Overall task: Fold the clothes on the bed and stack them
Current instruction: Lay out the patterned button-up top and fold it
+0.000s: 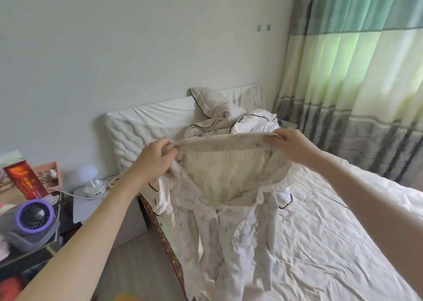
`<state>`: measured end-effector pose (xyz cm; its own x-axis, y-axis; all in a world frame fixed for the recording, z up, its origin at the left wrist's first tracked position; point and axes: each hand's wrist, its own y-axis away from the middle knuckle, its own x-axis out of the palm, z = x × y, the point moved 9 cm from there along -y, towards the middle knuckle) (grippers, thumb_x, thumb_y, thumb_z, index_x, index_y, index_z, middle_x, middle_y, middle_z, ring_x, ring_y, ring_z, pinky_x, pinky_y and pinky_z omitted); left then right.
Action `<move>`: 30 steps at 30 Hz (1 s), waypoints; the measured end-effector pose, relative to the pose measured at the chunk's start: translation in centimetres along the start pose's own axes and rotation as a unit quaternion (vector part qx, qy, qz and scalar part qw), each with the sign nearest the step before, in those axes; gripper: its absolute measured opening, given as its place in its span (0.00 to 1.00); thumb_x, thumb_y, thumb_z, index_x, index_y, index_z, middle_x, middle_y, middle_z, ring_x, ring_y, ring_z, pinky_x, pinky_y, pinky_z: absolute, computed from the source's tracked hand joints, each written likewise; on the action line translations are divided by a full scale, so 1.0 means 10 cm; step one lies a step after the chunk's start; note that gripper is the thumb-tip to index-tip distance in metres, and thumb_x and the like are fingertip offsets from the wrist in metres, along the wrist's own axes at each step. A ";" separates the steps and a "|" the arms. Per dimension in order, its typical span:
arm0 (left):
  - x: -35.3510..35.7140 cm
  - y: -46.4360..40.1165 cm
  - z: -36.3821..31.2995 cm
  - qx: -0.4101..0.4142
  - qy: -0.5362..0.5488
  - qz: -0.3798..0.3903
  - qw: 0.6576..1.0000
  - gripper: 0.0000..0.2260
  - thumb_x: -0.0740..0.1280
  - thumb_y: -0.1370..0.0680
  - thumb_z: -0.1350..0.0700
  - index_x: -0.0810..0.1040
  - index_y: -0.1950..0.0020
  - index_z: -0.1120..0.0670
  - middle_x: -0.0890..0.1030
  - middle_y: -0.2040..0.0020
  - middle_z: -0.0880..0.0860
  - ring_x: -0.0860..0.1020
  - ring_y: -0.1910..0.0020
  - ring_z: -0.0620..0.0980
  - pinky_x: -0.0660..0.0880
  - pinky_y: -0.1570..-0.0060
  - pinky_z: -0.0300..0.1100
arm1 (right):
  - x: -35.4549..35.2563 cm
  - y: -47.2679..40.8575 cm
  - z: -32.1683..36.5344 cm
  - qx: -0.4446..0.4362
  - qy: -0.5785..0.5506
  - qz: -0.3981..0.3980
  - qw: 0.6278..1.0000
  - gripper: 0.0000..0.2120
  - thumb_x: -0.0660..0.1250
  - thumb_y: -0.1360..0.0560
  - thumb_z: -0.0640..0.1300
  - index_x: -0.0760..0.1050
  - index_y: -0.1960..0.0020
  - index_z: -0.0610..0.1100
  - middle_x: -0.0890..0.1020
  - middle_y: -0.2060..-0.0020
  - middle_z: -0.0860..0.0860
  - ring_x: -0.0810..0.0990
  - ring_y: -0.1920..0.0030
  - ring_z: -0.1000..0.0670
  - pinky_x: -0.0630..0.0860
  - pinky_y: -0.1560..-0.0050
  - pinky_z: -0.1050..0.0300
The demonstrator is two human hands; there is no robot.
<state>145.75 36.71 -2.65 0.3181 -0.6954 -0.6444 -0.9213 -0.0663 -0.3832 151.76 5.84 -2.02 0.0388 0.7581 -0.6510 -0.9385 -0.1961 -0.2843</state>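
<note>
Two bare forearms enter the head view from the lower corners. No sleeve covers either one up to the frame edge. The left hand (155,158) and the right hand (289,145) wear no gloves, rings, watch or bracelet. The nails look short and unpainted.

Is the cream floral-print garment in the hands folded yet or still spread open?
Spread open, unfolded: the left hand and right hand pinch the cream floral-print garment's waistband apart, and the rest hangs loose onto the white bedsheet.

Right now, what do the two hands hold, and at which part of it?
Both hold one cream printed garment by its top edge: left hand pinches the left end, right hand the right end.
</note>
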 end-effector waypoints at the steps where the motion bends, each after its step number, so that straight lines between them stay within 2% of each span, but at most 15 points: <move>1: 0.06 0.02 0.04 -0.034 0.053 0.012 0.998 0.11 0.61 0.21 0.56 0.71 0.64 0.52 0.68 0.77 0.41 0.67 0.76 0.38 0.61 0.73 0.32 | 0.05 0.00 -0.04 0.013 -0.016 0.016 1.000 0.17 0.63 0.21 0.47 0.67 0.67 0.44 0.67 0.72 0.51 0.64 0.71 0.52 0.58 0.71 0.59; 5: 0.27 0.11 0.14 -0.100 0.193 0.058 0.974 0.10 0.59 0.20 0.56 0.70 0.62 0.55 0.69 0.60 0.53 0.67 0.60 0.49 0.62 0.54 0.44 | 0.17 0.02 -0.18 0.040 -0.068 0.061 0.995 0.14 0.62 0.21 0.48 0.71 0.64 0.45 0.69 0.70 0.51 0.66 0.69 0.52 0.61 0.69 0.60; 9: 0.27 0.11 0.02 -0.088 0.238 0.103 0.962 0.09 0.62 0.22 0.52 0.73 0.58 0.56 0.74 0.58 0.55 0.74 0.59 0.47 0.70 0.60 0.36 | 0.24 0.04 -0.19 0.061 -0.268 0.096 0.957 0.11 0.59 0.20 0.50 0.77 0.51 0.45 0.84 0.58 0.47 0.83 0.57 0.47 0.79 0.59 0.55; 11: 0.27 0.10 -0.04 -0.082 0.225 0.132 0.962 0.10 0.63 0.25 0.48 0.77 0.56 0.54 0.78 0.59 0.49 0.77 0.61 0.39 0.71 0.62 0.32 | 0.28 0.06 -0.20 0.070 -0.324 0.114 0.937 0.12 0.57 0.19 0.50 0.77 0.47 0.46 0.85 0.55 0.48 0.85 0.55 0.49 0.81 0.60 0.59; 12: 0.27 0.09 -0.06 -0.079 0.227 0.141 0.960 0.08 0.63 0.24 0.49 0.80 0.59 0.47 0.79 0.62 0.41 0.76 0.64 0.33 0.70 0.62 0.29 | 0.28 0.06 -0.21 0.068 -0.312 0.114 0.941 0.13 0.56 0.19 0.50 0.77 0.46 0.46 0.85 0.54 0.48 0.85 0.54 0.49 0.81 0.60 0.58; 14: 0.28 0.09 -0.12 -0.067 0.236 0.156 0.957 0.20 0.61 0.21 0.53 0.78 0.70 0.34 0.76 0.71 0.30 0.72 0.71 0.24 0.68 0.69 0.22 | 0.26 0.06 -0.23 0.057 -0.252 0.106 0.960 0.15 0.55 0.19 0.49 0.76 0.43 0.43 0.83 0.52 0.47 0.83 0.53 0.50 0.81 0.53 0.57; 16: 0.28 0.10 -0.14 -0.076 0.237 0.163 0.955 0.20 0.61 0.21 0.54 0.77 0.69 0.34 0.76 0.71 0.28 0.73 0.71 0.23 0.68 0.71 0.22 | 0.24 0.07 -0.26 0.057 -0.216 0.101 0.969 0.15 0.56 0.19 0.49 0.75 0.42 0.42 0.82 0.50 0.46 0.82 0.52 0.50 0.80 0.49 0.57; 18: 0.28 0.11 -0.21 -0.063 0.217 0.192 0.955 0.16 0.64 0.22 0.53 0.78 0.66 0.35 0.77 0.69 0.30 0.74 0.69 0.25 0.69 0.70 0.21 | 0.21 0.09 -0.26 0.062 -0.228 0.112 0.965 0.14 0.57 0.19 0.49 0.77 0.44 0.42 0.84 0.52 0.47 0.83 0.54 0.51 0.80 0.52 0.58; 20: 0.22 0.11 -0.21 -0.068 0.221 0.189 0.954 0.07 0.69 0.29 0.47 0.78 0.57 0.34 0.78 0.59 0.30 0.74 0.58 0.26 0.68 0.55 0.22 | 0.17 0.12 -0.21 0.078 -0.276 0.127 0.950 0.14 0.60 0.21 0.50 0.78 0.46 0.42 0.85 0.55 0.48 0.84 0.55 0.51 0.81 0.54 0.58; 22: 0.15 0.04 -0.15 -0.088 0.224 0.162 0.957 0.25 0.71 0.34 0.43 0.72 0.38 0.37 0.75 0.43 0.37 0.69 0.42 0.35 0.63 0.39 0.35 | 0.11 0.12 -0.15 0.083 -0.312 0.124 0.938 0.14 0.61 0.22 0.51 0.79 0.47 0.42 0.85 0.54 0.47 0.84 0.54 0.49 0.82 0.53 0.56; 23: 0.12 0.00 -0.16 -0.083 0.215 0.141 0.963 0.26 0.70 0.32 0.43 0.72 0.34 0.41 0.74 0.41 0.43 0.68 0.41 0.40 0.63 0.39 0.38 | 0.08 0.11 -0.12 0.074 -0.301 0.111 0.944 0.15 0.60 0.22 0.51 0.78 0.46 0.41 0.85 0.53 0.46 0.84 0.54 0.49 0.81 0.52 0.55; 25: 0.03 -0.03 -0.29 -0.039 0.172 0.086 0.981 0.11 0.66 0.27 0.45 0.81 0.48 0.46 0.74 0.54 0.49 0.70 0.53 0.45 0.64 0.52 0.38 | 0.00 0.11 -0.04 0.037 -0.188 0.070 0.979 0.17 0.57 0.20 0.52 0.76 0.48 0.38 0.82 0.57 0.44 0.80 0.57 0.48 0.78 0.52 0.57; 27: -0.04 -0.03 -0.34 -0.017 0.148 0.010 0.989 0.15 0.63 0.23 0.50 0.75 0.58 0.62 0.68 0.68 0.51 0.67 0.65 0.46 0.61 0.63 0.37 | -0.02 0.19 0.04 -0.001 -0.055 0.033 0.998 0.15 0.55 0.18 0.51 0.72 0.56 0.42 0.74 0.67 0.49 0.72 0.67 0.54 0.69 0.67 0.68; 28: -0.06 -0.01 -0.34 -0.022 0.145 -0.032 0.989 0.15 0.62 0.22 0.52 0.71 0.60 0.64 0.66 0.72 0.50 0.66 0.70 0.44 0.62 0.67 0.34 | 0.01 0.24 0.05 -0.015 -0.037 0.024 0.999 0.15 0.55 0.18 0.50 0.69 0.60 0.44 0.70 0.71 0.52 0.68 0.71 0.56 0.64 0.74 0.70; 30: -0.12 0.05 -0.35 -0.030 0.142 -0.116 0.983 0.13 0.61 0.23 0.54 0.69 0.63 0.62 0.66 0.72 0.51 0.63 0.74 0.43 0.60 0.75 0.30 | 0.14 0.32 0.03 -0.029 -0.056 0.030 0.998 0.16 0.56 0.19 0.48 0.67 0.63 0.44 0.69 0.72 0.52 0.68 0.72 0.55 0.63 0.75 0.69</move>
<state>144.17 34.98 0.28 0.4531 -0.8279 -0.3306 -0.8459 -0.2822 -0.4527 148.75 6.45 -3.60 -0.0583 0.8084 -0.5858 -0.9167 -0.2756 -0.2892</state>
